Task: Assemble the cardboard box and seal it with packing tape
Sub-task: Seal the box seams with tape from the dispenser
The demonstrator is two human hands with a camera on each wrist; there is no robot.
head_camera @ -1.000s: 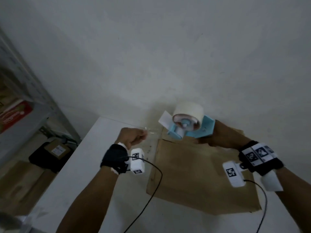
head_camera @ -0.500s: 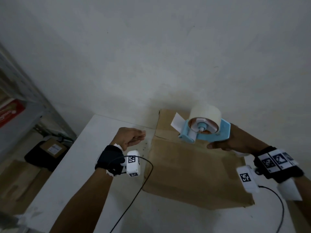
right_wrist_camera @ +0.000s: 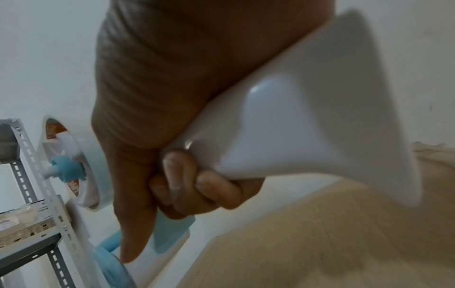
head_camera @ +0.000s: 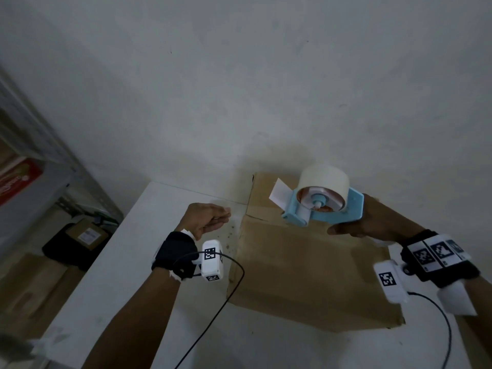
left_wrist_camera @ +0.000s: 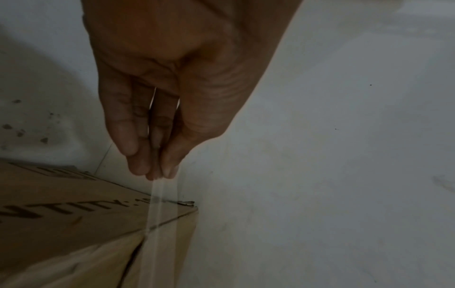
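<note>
- left hand point(left_wrist_camera: 157, 101) fingertips point(left_wrist_camera: 138, 165) bunched together, pinching end of clear tape strip point(left_wrist_camera: 162, 214); strip runs down over box corner
- right hand point(right_wrist_camera: 152, 120) curled round white handle of blue tape dispenser point(head_camera: 323, 209), held in air above box far edge, tape roll point(head_camera: 323, 179) on top
- cardboard box point(head_camera: 306, 265) flat-topped on white desk point(head_camera: 111, 275), against wall, between the two hands; printed lettering on one side, partly readable
- metal shelf rack point(head_camera: 32, 145) left of desk, cartons on floor under it
</note>
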